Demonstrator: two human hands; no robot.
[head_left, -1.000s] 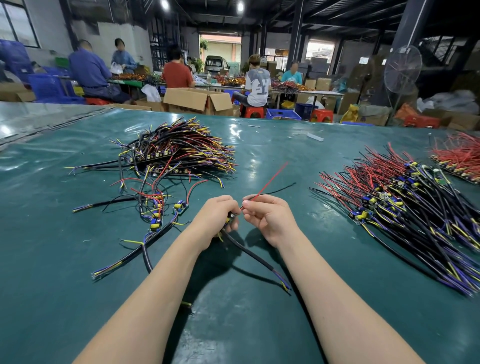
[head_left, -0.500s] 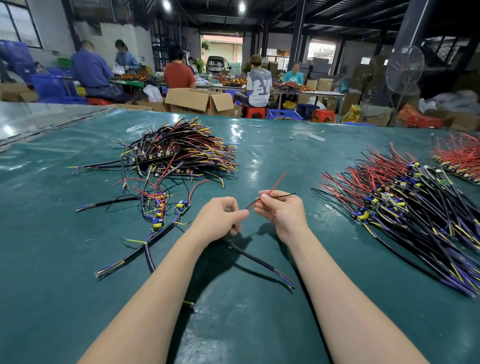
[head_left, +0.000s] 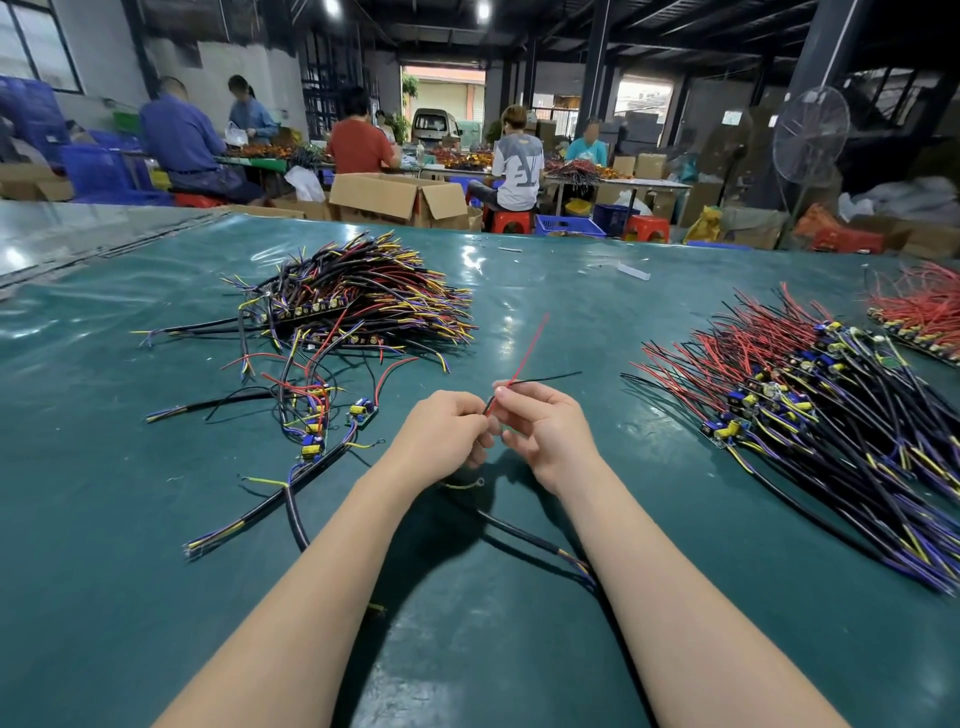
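Two wires (head_left: 527, 351) (head_left: 550, 378) in two hands (head_left: 441, 431) (head_left: 551, 430)

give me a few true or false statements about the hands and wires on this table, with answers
1. The right hand pinches a thin red wire and a thin black wire. True.
2. The left hand lies flat on the green table cover. False: its curled fingers grip the wires' lower ends beside the right hand.
3. A thick black cable lies on the cover below the hands. True.
4. The right hand touches the large heap of wired circuit boards on the right. False: the heap lies apart from it.
5. The red wire's free end points up and away from the person. True.
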